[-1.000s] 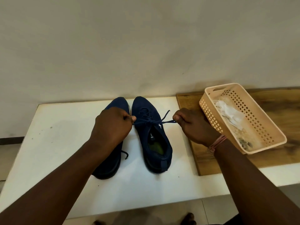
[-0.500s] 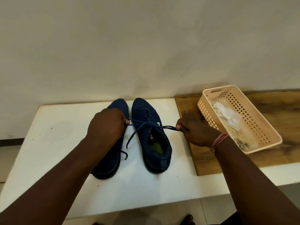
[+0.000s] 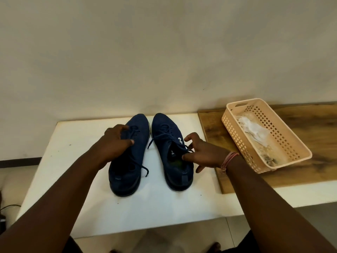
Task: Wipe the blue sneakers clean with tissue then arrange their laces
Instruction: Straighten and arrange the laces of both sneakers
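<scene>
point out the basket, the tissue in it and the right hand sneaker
basket point(image 3: 299, 152): head view, on its bare right rim
tissue point(image 3: 253, 127): head view, on the middle of the white wad
right sneaker point(image 3: 165, 133): head view, on its laced upper, toward the toe

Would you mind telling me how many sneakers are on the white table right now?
2. The left sneaker lies under the left hand; the right sneaker sits beside it, with the right hand at its opening. None seems hidden.

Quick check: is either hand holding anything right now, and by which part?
Left hand rests on the left sneaker; any grip is unclear. Right hand touches the right sneaker's lace; no clear pinch.
</scene>
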